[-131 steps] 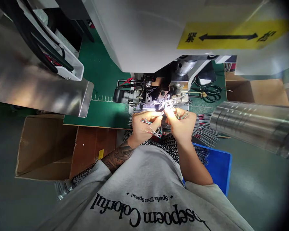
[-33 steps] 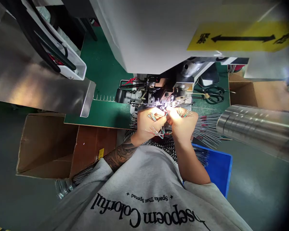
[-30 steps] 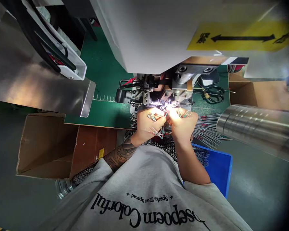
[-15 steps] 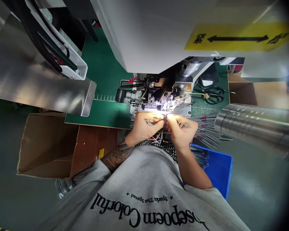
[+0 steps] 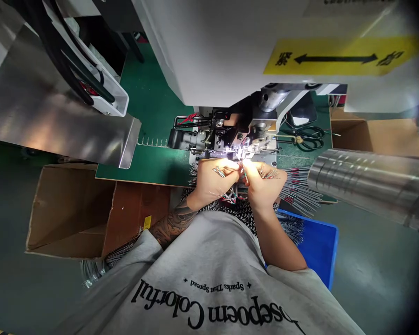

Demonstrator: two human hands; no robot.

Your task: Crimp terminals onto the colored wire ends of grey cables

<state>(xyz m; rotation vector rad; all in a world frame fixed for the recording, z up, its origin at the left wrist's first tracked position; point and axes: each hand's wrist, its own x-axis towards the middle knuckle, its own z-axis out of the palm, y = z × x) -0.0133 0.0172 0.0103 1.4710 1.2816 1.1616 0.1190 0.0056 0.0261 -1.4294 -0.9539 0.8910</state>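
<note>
My left hand [image 5: 214, 180] is closed in a pinch on thin wires, with several coloured wire ends [image 5: 219, 171] sticking out of it. Beside it, my right hand [image 5: 265, 184] also pinches wires, and a bunch of bare-tipped ends [image 5: 268, 172] shows above its palm. The fingertips of both hands nearly meet just in front of the brightly lit head of a small machine [image 5: 242, 151]. Between and below the hands hang more wire ends [image 5: 230, 195] in red, white and green. What exactly lies between the fingertips is too small to tell.
Grey cables [image 5: 302, 188] lie right of my hands, near a shiny metal duct [image 5: 366, 186]. Scissors [image 5: 309, 138] rest on the green table [image 5: 153, 163]. A blue bin [image 5: 321, 242] stands low right, a cardboard box [image 5: 70, 209] low left. A metal plate [image 5: 73, 111] juts in from the left.
Both hands stay at the machine. My left hand has turned slightly and shifted a little right, its fingertips closer to my right hand's. The wire ends in it point differently.
</note>
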